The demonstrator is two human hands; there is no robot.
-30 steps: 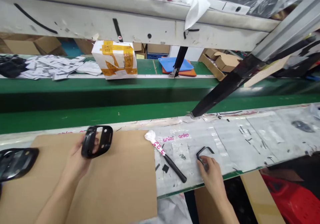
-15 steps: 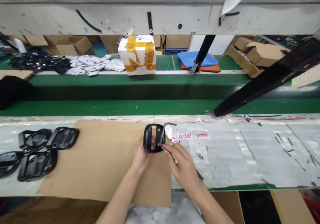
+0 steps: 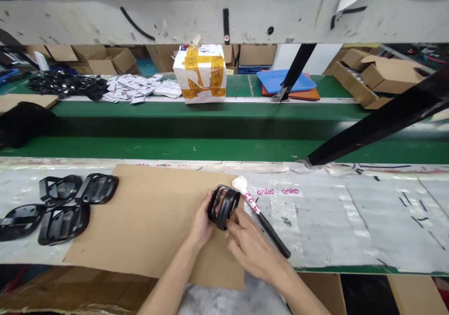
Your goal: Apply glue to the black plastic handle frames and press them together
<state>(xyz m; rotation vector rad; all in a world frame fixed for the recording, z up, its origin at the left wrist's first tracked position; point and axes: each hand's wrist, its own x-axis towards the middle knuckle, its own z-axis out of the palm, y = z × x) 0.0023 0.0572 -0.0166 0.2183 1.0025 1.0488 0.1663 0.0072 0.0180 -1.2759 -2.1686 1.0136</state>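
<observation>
A black plastic frame [image 3: 223,206] with a wide opening is held tilted above the cardboard sheet [image 3: 147,212]. My left hand [image 3: 202,223] is closed round its left and lower side. My right hand [image 3: 245,240] has its fingers curled against the frame's lower right edge; the fingertips are partly hidden, and I cannot make out the dark strip there. Just right of the hands lies a mallet with a black handle [image 3: 273,234] and a white-wrapped head [image 3: 240,183]. Several similar black frames [image 3: 65,223] lie at the left, some at the cardboard's edge.
Beyond the bench is a green conveyor [image 3: 175,149]. A taped white box [image 3: 199,74], white packets [image 3: 131,88], black parts [image 3: 66,84] and a blue tray [image 3: 286,80] stand at the back. A slanting black post [image 3: 368,123] rises at the right.
The frame has turned from facing me to edge-on and tilted. My right hand has moved in against its lower right edge. The bent dark strip seen earlier no longer shows. The view has shifted slightly.
</observation>
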